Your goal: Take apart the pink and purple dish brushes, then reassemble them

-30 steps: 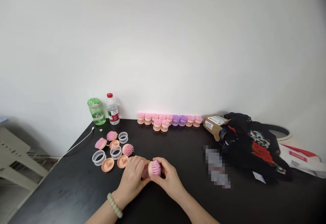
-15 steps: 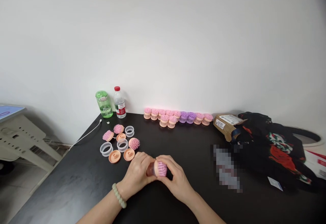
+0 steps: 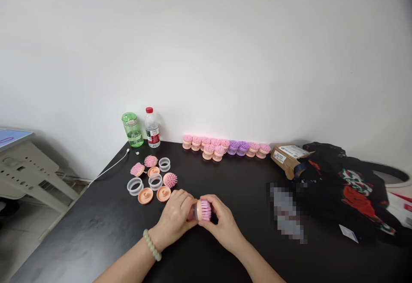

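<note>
Between my two hands is a round scalp brush (image 3: 205, 210), held on its side with pink bristles facing right. My left hand (image 3: 176, 214) wraps around its base and clear middle. The fingertips of my right hand (image 3: 221, 221) pinch the rim by the bristles. Left of my hands lie loose brush parts: pink bristle heads (image 3: 170, 180), clear rings (image 3: 155, 182) and peach discs (image 3: 164, 194). Against the wall stands a row of whole brushes (image 3: 215, 143), mostly pink with two purple ones (image 3: 237, 147).
A green bottle (image 3: 132, 129) and a red-capped water bottle (image 3: 152, 127) stand at the back left, near a white cable (image 3: 109, 169). On the right are a cardboard box (image 3: 288, 159), a black patterned bag (image 3: 347, 193) and a blurred-out item (image 3: 286, 212).
My hands stay on the brush, which is turned slightly; my right fingers have shifted a little around its rim. The whole view has shifted slightly.
</note>
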`<state>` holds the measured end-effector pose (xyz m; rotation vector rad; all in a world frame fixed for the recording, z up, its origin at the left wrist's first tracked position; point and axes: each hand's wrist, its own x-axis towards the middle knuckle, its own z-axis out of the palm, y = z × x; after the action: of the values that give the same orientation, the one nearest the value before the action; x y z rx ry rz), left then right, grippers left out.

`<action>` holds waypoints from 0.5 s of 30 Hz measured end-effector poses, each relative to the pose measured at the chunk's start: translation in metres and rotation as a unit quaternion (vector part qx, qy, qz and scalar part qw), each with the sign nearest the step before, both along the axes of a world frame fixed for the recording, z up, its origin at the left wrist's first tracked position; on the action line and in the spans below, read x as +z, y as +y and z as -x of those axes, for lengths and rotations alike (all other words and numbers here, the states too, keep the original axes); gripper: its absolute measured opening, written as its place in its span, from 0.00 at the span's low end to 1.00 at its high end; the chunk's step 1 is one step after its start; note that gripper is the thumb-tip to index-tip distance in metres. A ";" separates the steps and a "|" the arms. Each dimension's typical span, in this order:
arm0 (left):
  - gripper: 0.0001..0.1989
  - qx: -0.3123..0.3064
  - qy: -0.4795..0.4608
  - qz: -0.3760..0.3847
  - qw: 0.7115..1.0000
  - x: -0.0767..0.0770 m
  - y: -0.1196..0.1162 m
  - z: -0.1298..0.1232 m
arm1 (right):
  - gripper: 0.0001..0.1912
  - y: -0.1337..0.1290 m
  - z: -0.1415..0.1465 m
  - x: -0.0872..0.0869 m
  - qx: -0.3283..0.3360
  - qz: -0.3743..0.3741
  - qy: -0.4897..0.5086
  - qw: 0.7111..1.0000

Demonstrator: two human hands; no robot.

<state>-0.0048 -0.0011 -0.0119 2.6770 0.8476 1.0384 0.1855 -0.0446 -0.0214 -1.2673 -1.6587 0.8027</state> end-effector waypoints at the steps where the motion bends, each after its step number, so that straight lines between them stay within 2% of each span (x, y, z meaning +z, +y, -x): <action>1: 0.14 -0.001 0.000 0.001 1.000 0.000 0.000 0.000 | 0.27 0.000 0.000 0.000 0.005 0.000 0.003 1.000; 5: 0.15 -0.002 -0.003 -0.010 1.000 0.001 0.000 0.000 | 0.37 0.001 -0.001 -0.006 -0.010 0.044 0.017 0.999; 8: 0.12 -0.004 0.003 -0.015 1.000 0.001 -0.001 -0.001 | 0.27 0.002 -0.001 -0.006 -0.013 0.062 0.008 0.998; 10: 0.12 -0.004 0.003 -0.013 1.000 0.001 -0.001 -0.001 | 0.23 0.001 -0.001 -0.004 -0.002 0.037 0.000 0.999; 13: 0.12 0.001 -0.002 -0.009 1.000 0.000 0.000 -0.001 | 0.31 0.000 -0.001 -0.004 0.011 0.005 0.006 1.000; 15: 0.12 0.004 0.003 -0.009 1.000 0.000 0.000 -0.001 | 0.37 0.001 -0.001 -0.006 0.011 0.023 0.018 1.000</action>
<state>-0.0033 -0.0012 -0.0118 2.6950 0.8539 1.0467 0.1870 -0.0437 -0.0271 -1.2616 -1.6368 0.8756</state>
